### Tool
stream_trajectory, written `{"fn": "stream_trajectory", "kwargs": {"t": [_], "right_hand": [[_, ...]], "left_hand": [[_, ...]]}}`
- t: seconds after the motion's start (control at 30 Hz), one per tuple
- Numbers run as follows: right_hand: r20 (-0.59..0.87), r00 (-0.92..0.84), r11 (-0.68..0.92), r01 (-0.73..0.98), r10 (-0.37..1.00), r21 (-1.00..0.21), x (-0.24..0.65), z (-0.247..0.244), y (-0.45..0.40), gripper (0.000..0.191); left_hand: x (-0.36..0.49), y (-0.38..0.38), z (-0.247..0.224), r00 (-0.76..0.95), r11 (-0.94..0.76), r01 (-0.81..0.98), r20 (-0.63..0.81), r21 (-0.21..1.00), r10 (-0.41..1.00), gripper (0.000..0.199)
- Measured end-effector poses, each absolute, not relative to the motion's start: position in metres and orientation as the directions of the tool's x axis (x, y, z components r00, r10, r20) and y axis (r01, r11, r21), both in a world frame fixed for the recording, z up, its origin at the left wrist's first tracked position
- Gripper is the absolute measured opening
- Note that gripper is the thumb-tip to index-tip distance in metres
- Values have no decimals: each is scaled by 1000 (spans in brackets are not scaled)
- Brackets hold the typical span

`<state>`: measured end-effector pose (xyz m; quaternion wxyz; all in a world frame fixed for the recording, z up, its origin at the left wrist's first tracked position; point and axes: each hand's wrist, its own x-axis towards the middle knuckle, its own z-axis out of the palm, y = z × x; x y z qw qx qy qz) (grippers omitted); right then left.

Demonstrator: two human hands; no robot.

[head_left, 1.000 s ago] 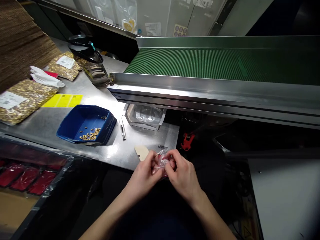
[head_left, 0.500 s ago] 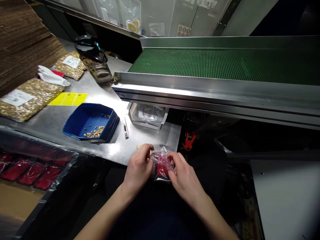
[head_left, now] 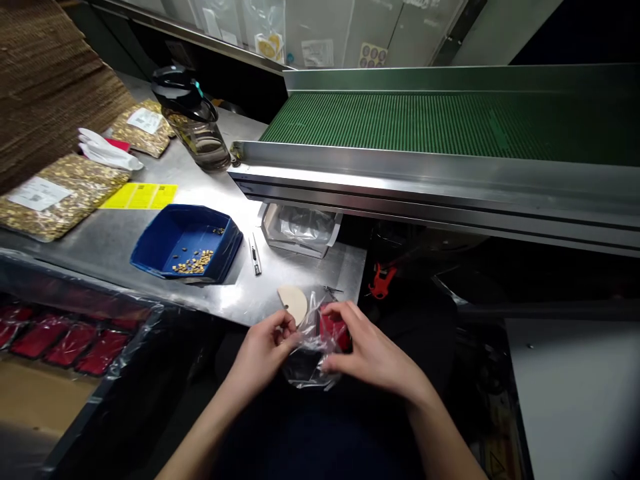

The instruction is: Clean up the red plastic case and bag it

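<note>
I see a steel bench [head_left: 125,233] lit brightly beside the green conveyor [head_left: 425,123]; glass panels [head_left: 300,33] stand behind it.

Tray [head_left: 170,235] on tabletop [head_left: 115,240], small parts in it. Knife [head_left: 256,255] just right of tray, box [head_left: 300,230] further right under conveyor [head_left: 425,127] edge. Jug [head_left: 193,120] behind tray. Tag [head_left: 294,301] at tabletop front edge, beside plastic bag [head_left: 307,353] between both hands.

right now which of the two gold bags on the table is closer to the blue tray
The larger gold bag at the left edge, beside the yellow label sheet, lies nearer the blue tray. The smaller gold bag sits farther back, next to the dark-lidded jug.
</note>
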<state>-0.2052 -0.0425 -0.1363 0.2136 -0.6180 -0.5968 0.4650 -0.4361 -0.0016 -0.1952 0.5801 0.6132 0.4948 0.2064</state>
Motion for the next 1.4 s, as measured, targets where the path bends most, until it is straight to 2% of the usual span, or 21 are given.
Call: {"fn": "stream_trajectory", "kwargs": {"t": [0.03,0.07,0.13,0.17,0.23,0.3,0.37,0.43,0.53,0.6,0.67,0.73,0.8,0.9,0.97,1.0,1.07,1.13,1.27,1.4], "right_hand": [[-351,-191,-235,455,917,-859,-198,-138,-55,74],[-397,-181,-308,380,900,-872,-192,-142,-68,73],[-536,-72,-510,228,841,-830,-187,-159,-96,38],[-623,-28,-615,138,781,-777,-189,-170,-108,37],[-739,-35,-737,-106,673,-667,-201,-193,-125,50],[-790,-62,-734,-419,610,-534,-218,-210,-130,56],[-824,-49,-632,-667,565,-394,-235,-220,-124,59],[-848,-14,-539,-778,530,-324,-249,-226,-113,59],[-845,88,-466,-801,528,-375,-261,-229,-102,56],[-815,201,-408,-785,543,-465,-260,-229,-101,50],[-743,342,-366,-705,575,-608,-251,-223,-106,45],[-606,510,-349,-513,610,-784,-236,-212,-114,44],[-397,674,-326,-238,622,-915,-219,-193,-123,42],[-11,770,-246,190,638,-950,-205,-154,-135,33],[231,644,-141,472,729,-870,-206,-130,-138,26],[291,511,-72,577,809,-813,-209,-121,-137,21],[277,221,42,707,935,-706,-218,-114,-134,8],[159,63,50,783,985,-620,-226,-119,-129,13],[47,91,-54,856,995,-514,-231,-141,-130,19],[51,197,-128,789,979,-601,-227,-143,-135,19]], "left_hand": [[-444,-2,-198,425,227,346,-367,911,827,19],[-452,-3,-200,426,282,322,-405,903,809,24],[-462,-5,-203,425,368,278,-457,888,781,31],[-465,-5,-204,420,416,239,-480,877,771,34],[-465,-3,-205,401,510,141,-520,849,754,40],[-460,4,-204,381,568,54,-543,821,748,43],[-452,17,-202,365,566,25,-535,824,762,45],[-443,31,-199,347,536,30,-511,844,786,45],[-430,51,-193,308,467,62,-462,882,832,43],[-424,59,-191,267,406,103,-419,908,868,40],[-420,62,-190,207,332,160,-360,930,910,35],[-416,62,-190,141,250,239,-289,938,947,26],[-412,58,-189,94,179,327,-220,928,971,17],[-402,52,-187,83,102,425,-151,899,985,6],[-393,48,-185,103,65,456,-125,888,987,7],[-388,46,-183,118,52,462,-119,885,986,8],[-379,43,-178,149,33,460,-114,887,982,9],[-370,39,-171,187,16,452,-112,892,976,9],[-359,23,-158,287,-48,461,-98,886,953,12],[-355,5,-154,362,-242,519,46,820,931,9]]}}
